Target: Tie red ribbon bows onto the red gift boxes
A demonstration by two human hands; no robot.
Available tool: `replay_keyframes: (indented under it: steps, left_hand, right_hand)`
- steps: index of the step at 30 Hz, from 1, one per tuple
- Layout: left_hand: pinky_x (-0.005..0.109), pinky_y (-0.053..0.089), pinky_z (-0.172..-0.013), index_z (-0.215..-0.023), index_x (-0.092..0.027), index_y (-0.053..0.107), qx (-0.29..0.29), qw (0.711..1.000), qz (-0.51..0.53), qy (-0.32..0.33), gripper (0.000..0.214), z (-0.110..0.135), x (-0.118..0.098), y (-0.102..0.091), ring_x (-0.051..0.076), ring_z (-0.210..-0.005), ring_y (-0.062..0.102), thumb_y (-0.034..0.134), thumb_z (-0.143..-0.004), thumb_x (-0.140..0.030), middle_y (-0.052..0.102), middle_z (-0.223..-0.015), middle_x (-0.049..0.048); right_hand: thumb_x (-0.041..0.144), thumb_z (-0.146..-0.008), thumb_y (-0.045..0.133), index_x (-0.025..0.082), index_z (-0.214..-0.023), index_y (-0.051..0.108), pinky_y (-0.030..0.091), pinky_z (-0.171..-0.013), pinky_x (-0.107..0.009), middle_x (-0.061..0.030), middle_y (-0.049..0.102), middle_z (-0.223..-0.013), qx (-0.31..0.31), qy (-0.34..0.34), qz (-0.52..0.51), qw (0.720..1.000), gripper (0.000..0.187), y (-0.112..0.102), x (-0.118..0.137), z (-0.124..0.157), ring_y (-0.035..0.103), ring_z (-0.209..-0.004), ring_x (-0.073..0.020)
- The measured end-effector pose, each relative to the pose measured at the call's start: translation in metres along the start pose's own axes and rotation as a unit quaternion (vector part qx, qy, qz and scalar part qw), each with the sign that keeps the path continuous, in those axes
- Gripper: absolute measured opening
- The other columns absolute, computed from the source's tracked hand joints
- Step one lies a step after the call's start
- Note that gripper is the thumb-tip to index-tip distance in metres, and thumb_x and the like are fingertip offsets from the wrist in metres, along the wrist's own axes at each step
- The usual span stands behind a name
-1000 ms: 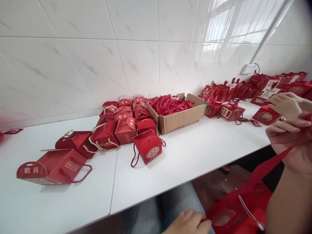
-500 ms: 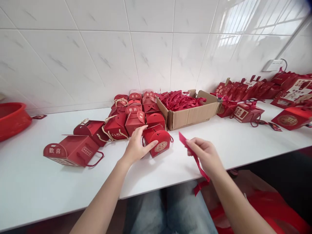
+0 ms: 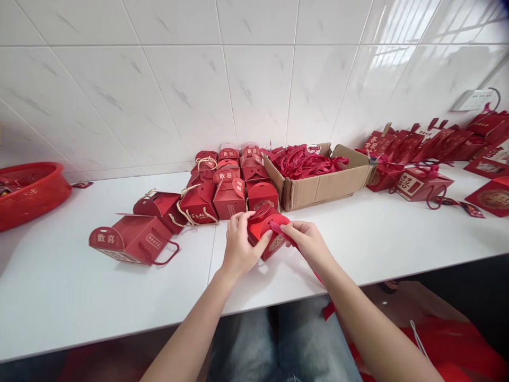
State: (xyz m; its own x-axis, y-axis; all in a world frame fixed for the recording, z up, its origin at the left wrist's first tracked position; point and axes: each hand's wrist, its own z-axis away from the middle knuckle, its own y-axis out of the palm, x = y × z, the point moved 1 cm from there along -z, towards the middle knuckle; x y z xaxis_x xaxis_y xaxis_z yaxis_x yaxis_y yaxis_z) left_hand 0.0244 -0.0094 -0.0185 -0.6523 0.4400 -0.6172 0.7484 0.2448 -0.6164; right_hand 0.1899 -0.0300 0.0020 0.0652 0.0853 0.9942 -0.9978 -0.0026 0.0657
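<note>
A small red gift box (image 3: 272, 245) with a gold round pattern stands near the front of the white table. My left hand (image 3: 243, 245) grips it from the left, fingers on top and thumb on the near flap. Between the thumb and fingers of my right hand (image 3: 304, 239) is pinched a red ribbon (image 3: 275, 226), its tip against the hole in the box's top flap. The ribbon's tail hangs down past the table edge, partly behind my right forearm. Just behind the box stand several finished-looking red boxes (image 3: 226, 193) in close rows.
A cardboard box (image 3: 330, 187) full of red ribbons stands behind my right hand. Two red boxes (image 3: 133, 239) lie to the left, near a red basin (image 3: 59, 188). More red boxes (image 3: 423, 183) line the right side.
My right hand has moved left with the ribbon, bringing its tip to the box's top flap. My left hand has pressed the flaps closer together. The view has shifted slightly.
</note>
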Motion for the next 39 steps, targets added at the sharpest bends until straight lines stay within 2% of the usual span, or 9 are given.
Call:
replay_keyframes:
  steps: [10,16,21,24,26,28,33,35,39]
  left_hand:
    - [0.048,0.032,-0.104,-0.128,-0.023,0.049,0.04,0.997,-0.049,0.033,0.039,-0.002,-0.014,-0.015,0.027,-0.119,0.043,0.043,-0.09,-0.028,0.046,-0.128,0.0106]
    - [0.051,0.031,-0.105,-0.12,-0.032,0.06,0.127,0.984,-0.099,0.07,0.042,-0.027,-0.015,-0.022,0.027,-0.125,0.038,0.04,-0.087,-0.013,0.046,-0.134,0.005]
    - [0.052,0.037,-0.099,-0.1,-0.027,0.066,0.169,0.973,-0.12,0.1,0.025,-0.041,-0.023,-0.027,0.028,-0.119,0.044,0.045,-0.088,-0.02,0.055,-0.126,0.0049]
    - [0.052,0.039,-0.097,-0.088,-0.025,0.067,0.149,0.973,-0.13,0.118,0.019,-0.046,-0.024,-0.03,0.028,-0.114,0.047,0.049,-0.088,-0.023,0.06,-0.119,0.0047]
    - [0.052,0.039,-0.096,-0.086,-0.026,0.068,0.13,0.973,-0.137,0.13,0.018,-0.05,-0.025,-0.033,0.028,-0.113,0.048,0.051,-0.087,-0.025,0.061,-0.117,0.0044]
    - [0.051,0.039,-0.096,-0.085,-0.027,0.07,0.108,0.973,-0.139,0.148,0.017,-0.056,-0.029,-0.037,0.028,-0.112,0.049,0.053,-0.087,-0.025,0.061,-0.116,0.0044]
    - [0.044,0.042,-0.094,-0.084,-0.025,0.072,0.019,0.975,-0.106,0.196,0.016,-0.072,-0.052,-0.055,0.024,-0.102,0.054,0.057,-0.084,-0.021,0.065,-0.104,0.0036]
    - [0.041,0.044,-0.094,-0.086,-0.024,0.071,-0.014,0.977,-0.071,0.2,0.015,-0.075,-0.06,-0.061,0.022,-0.101,0.056,0.057,-0.084,-0.021,0.066,-0.1,0.0032]
    - [0.038,0.046,-0.094,-0.109,-0.022,0.062,-0.022,0.989,0.0,0.146,0.025,-0.068,-0.056,-0.063,0.021,-0.101,0.06,0.059,-0.084,-0.024,0.066,-0.107,0.005]
  right_hand:
    - [0.047,-0.076,0.063,0.016,-0.055,0.051,0.03,-0.056,-0.026,0.0035,0.045,-0.053,0.007,-0.023,0.052,0.998,0.039,-0.006,0.008,-0.001,0.038,-0.054,-0.0097]
    - [0.052,-0.074,0.064,0.016,-0.059,0.053,0.027,-0.053,-0.025,0.0044,0.041,-0.055,0.044,-0.033,0.039,0.998,0.04,-0.006,0.004,-0.008,0.034,-0.054,-0.0093]
    - [0.055,-0.076,0.061,0.017,-0.059,0.052,0.029,-0.053,-0.026,0.0032,0.043,-0.054,0.049,-0.048,0.068,0.995,0.043,-0.003,-0.002,-0.011,0.036,-0.053,-0.01]
    - [0.053,-0.08,0.058,0.017,-0.065,0.06,0.04,-0.063,-0.031,-0.0026,0.056,-0.064,-0.016,-0.115,0.157,0.981,0.039,-0.004,-0.004,-0.011,0.049,-0.062,-0.0157]
    - [0.049,-0.082,0.058,0.018,-0.073,0.066,0.043,-0.08,-0.038,-0.0085,0.064,-0.081,-0.112,-0.211,0.225,0.945,0.033,-0.007,0.0,-0.012,0.057,-0.081,-0.0225]
    - [0.044,-0.084,0.058,0.019,-0.082,0.069,0.039,-0.094,-0.042,-0.0116,0.065,-0.097,-0.151,-0.277,0.237,0.919,0.027,-0.009,0.008,-0.015,0.057,-0.099,-0.0261]
    - [0.046,-0.086,0.056,0.019,-0.102,0.067,0.048,-0.084,-0.035,-0.0083,0.069,-0.104,0.077,-0.184,0.102,0.975,0.033,-0.003,0.036,-0.03,0.062,-0.095,-0.0215]
    - [0.045,-0.083,0.06,0.018,-0.094,0.068,0.048,-0.075,-0.031,-0.0056,0.069,-0.092,0.094,-0.187,0.075,0.975,0.03,0.001,0.05,-0.034,0.062,-0.083,-0.0179]
    - [0.039,-0.08,0.066,0.018,-0.079,0.067,0.047,-0.071,-0.028,-0.0021,0.067,-0.079,0.047,-0.243,0.025,0.969,0.021,0.0,0.085,-0.031,0.061,-0.076,-0.0144]
